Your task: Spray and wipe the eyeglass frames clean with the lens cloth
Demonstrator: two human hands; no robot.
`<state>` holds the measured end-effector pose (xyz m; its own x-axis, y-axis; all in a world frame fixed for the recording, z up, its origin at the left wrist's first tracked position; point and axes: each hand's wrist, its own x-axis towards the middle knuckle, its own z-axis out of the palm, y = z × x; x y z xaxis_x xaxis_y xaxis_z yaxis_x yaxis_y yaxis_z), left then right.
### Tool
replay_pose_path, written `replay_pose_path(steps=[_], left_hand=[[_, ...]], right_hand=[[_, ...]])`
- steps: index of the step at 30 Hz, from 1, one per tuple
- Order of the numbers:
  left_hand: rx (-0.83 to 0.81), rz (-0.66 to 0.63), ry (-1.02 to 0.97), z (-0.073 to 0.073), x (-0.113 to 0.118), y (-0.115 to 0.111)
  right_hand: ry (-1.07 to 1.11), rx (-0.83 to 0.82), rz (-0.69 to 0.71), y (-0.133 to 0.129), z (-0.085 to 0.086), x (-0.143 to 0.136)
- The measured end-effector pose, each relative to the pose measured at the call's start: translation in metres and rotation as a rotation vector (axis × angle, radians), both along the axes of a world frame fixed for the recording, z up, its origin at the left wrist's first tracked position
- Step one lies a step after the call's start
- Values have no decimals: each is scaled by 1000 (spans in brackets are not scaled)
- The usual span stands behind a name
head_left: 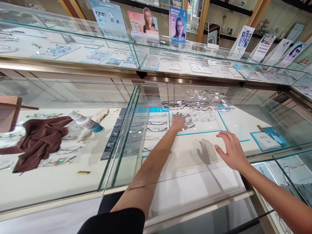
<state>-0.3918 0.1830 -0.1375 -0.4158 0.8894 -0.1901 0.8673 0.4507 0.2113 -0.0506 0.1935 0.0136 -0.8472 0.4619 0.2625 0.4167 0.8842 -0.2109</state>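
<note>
My left hand reaches into the glass display case, over a white board with a blue border. Its fingers are spread beside a pair of eyeglasses; whether they touch the frame I cannot tell. To its left, several eyeglasses lie in a column on another blue-edged board. My right hand hovers over the white case floor, fingers apart and holding nothing, its shadow falling to the left. Further back, several eyeglasses stand in rows on the case's glass.
On the left glass top lie a brown cloth, a white spray bottle and a wooden box. A glass divider splits the cases. A small framed card lies right. Behind runs another glass counter with posters.
</note>
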Motion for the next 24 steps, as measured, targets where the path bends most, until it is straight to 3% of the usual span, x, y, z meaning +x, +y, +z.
replay_pose_path(steps=[11,24], left_hand=[[-6,20,-7,4,10,4],[17,-16,30,6,1,1]], right_hand=[[-7,1,-13,0,2,0],[-3,-32,-16,-1,2,-1]])
